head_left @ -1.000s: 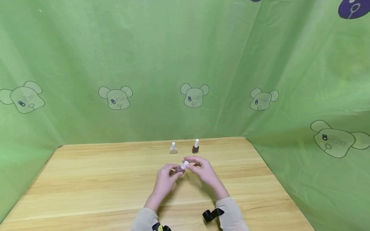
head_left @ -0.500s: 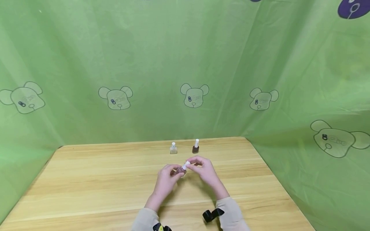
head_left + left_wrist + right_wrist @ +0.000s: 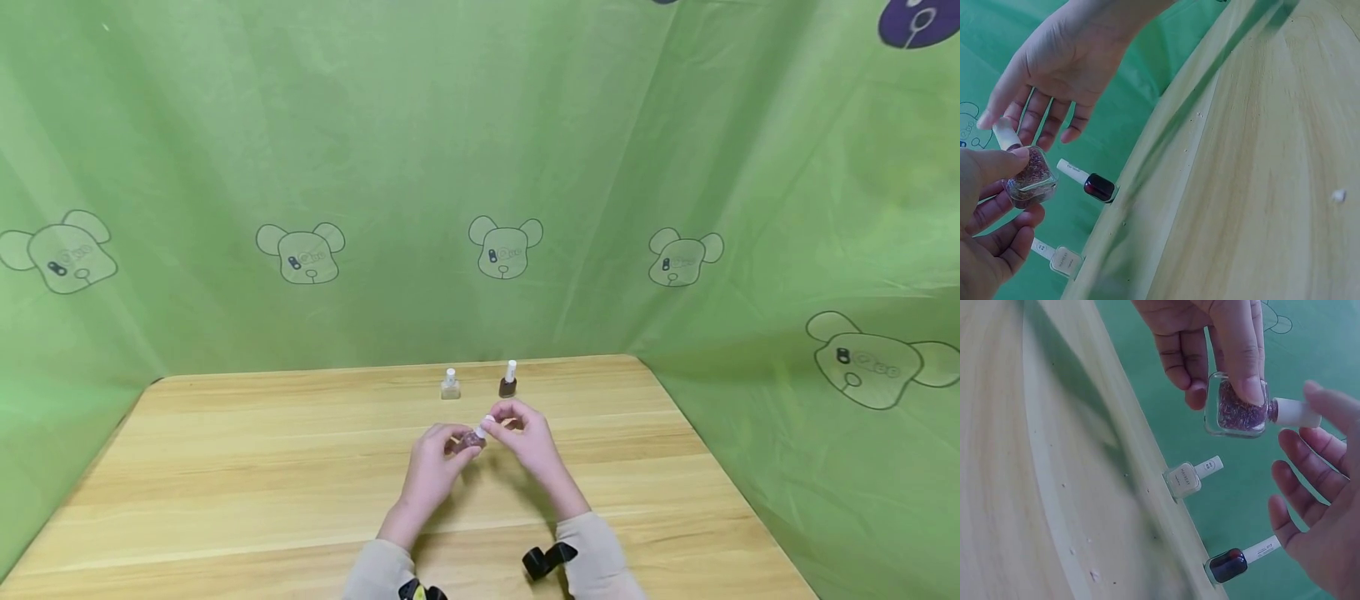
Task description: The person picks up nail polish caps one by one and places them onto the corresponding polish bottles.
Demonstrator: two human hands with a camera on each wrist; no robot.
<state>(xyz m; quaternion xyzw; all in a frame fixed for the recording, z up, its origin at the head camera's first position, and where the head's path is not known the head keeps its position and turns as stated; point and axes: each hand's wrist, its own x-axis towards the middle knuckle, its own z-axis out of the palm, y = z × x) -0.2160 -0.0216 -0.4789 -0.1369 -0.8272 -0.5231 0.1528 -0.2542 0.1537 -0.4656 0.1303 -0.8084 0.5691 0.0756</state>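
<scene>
Over the middle of the table, my left hand (image 3: 433, 462) grips a square glass nail polish bottle (image 3: 1235, 417) filled with purplish glitter, thumb on its front face. The bottle is tilted, its neck toward the right. With thumb and index finger my right hand (image 3: 534, 442) pinches its white cap (image 3: 1294, 414); the other fingers are spread loosely. A short stretch of threaded neck (image 3: 1272, 411) shows between cap and glass in the right wrist view.
Farther back stand two capped nail polish bottles, a pale one (image 3: 450, 390) on the left and a dark red one (image 3: 507, 387) on the right. The wooden table (image 3: 262, 467) ends at a green curtain (image 3: 405, 167). Small white crumbs (image 3: 1339, 195) lie on the wood.
My right hand has shifted slightly up and away with the cap. The glitter bottle has risen a little and leans further right. The two standing bottles have not moved.
</scene>
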